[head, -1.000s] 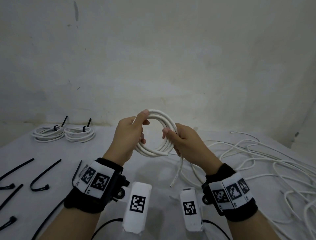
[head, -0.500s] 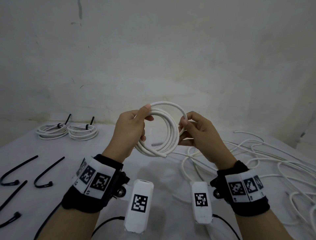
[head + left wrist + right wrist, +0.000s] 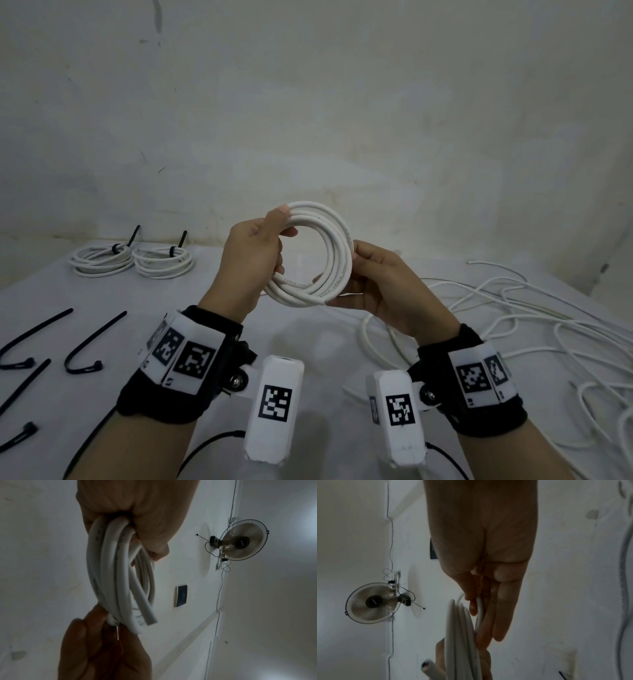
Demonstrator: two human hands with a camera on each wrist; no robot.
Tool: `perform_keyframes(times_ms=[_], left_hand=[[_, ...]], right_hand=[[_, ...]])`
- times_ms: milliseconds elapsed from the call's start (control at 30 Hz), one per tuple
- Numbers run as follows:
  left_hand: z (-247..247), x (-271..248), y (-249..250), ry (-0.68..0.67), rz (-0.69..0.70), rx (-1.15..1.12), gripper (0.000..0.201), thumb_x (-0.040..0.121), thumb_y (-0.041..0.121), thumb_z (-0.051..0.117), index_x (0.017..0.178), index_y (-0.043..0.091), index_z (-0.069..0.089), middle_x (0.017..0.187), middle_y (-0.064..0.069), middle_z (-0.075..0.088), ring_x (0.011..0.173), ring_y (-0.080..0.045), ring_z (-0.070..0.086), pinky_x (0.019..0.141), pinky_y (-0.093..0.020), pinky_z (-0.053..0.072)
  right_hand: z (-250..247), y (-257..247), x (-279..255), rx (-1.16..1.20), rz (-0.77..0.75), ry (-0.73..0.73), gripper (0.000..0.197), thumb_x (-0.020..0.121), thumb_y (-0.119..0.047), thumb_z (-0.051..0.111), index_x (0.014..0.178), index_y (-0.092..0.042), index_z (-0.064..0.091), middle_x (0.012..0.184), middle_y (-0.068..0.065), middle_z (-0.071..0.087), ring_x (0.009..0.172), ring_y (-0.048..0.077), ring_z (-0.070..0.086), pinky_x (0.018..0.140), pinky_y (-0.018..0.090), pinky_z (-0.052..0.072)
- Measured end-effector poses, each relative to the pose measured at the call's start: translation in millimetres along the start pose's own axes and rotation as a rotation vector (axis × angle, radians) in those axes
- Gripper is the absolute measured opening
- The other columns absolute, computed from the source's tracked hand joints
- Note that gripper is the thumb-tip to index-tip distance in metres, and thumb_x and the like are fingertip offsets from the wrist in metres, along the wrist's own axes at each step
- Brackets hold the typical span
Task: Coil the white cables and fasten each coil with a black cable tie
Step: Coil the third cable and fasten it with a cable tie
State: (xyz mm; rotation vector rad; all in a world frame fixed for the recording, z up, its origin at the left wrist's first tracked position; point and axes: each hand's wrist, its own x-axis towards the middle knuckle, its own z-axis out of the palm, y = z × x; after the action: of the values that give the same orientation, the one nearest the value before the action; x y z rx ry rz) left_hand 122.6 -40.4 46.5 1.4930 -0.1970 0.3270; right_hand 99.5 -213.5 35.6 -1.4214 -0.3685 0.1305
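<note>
In the head view I hold a white cable coil point(image 3: 337, 240) upright in the air between both hands, above the grey table point(image 3: 301, 342). My left hand point(image 3: 270, 240) grips the coil's left side, thumb on top and fingers curled through the ring. My right hand point(image 3: 359, 270) holds the right and lower side, thumb on the front and fingers behind. In the left wrist view the coil point(image 3: 116, 574) runs from my left hand point(image 3: 137, 513) down to my right hand point(image 3: 102, 642), with a cut end sticking out. The right wrist view shows my right hand point(image 3: 481, 601) pinching a strand of the coil point(image 3: 462, 635).
Two tied white coils point(image 3: 101, 262) point(image 3: 164, 262) lie at the back left, each with a black tie. Several loose black cable ties point(image 3: 92, 342) lie at the left edge. Loose white cables point(image 3: 513, 325) sprawl over the right side. A wall stands behind the table.
The dangling cable end has been wound into the coil. Both hands lifted the coil a little, and my right hand shifted round to its right and lower side.
</note>
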Motion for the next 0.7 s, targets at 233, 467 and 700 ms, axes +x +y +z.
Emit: perform_keyframes(times_ms=[233, 467, 700], left_hand=[[5, -2, 2, 0.048, -0.094, -0.075, 0.040, 0.095, 0.037, 0.041, 0.075, 0.008, 0.061, 0.041, 0.009, 0.034, 0.035, -0.007, 0.033, 0.049, -0.026, 0.032], [11, -4, 2, 0.075, -0.159, -0.168, 0.038, 0.095, 0.036, 0.039, 0.074, 0.010, 0.057, 0.041, 0.010, 0.032, 0.034, -0.007, 0.030, 0.049, -0.026, 0.030], [11, -1, -1, 0.174, -0.150, -0.194, 0.038, 0.093, 0.036, 0.042, 0.071, 0.009, 0.059, 0.039, 0.010, 0.034, 0.033, -0.007, 0.033, 0.049, -0.027, 0.030]], right_hand=[[4, -12, -7, -0.139, 0.035, -0.035, 0.032, 0.102, -0.019, 0.039, 0.102, -0.007, 0.068, 0.091, 0.015, 0.071, 0.081, 0.022, 0.069, 0.073, 0.029, 0.058], [12, -6, -1, -0.520, -0.296, 0.254, 0.042, 0.101, -0.006, 0.038, 0.134, -0.028, 0.052, 0.067, -0.002, 0.056, 0.063, 0.006, 0.058, 0.072, 0.018, 0.054], [14, -9, -4, -0.356, -0.205, 0.203, 0.043, 0.098, -0.001, 0.036, 0.129, -0.019, 0.060, 0.084, 0.017, 0.069, 0.077, 0.024, 0.070, 0.076, 0.029, 0.058]])
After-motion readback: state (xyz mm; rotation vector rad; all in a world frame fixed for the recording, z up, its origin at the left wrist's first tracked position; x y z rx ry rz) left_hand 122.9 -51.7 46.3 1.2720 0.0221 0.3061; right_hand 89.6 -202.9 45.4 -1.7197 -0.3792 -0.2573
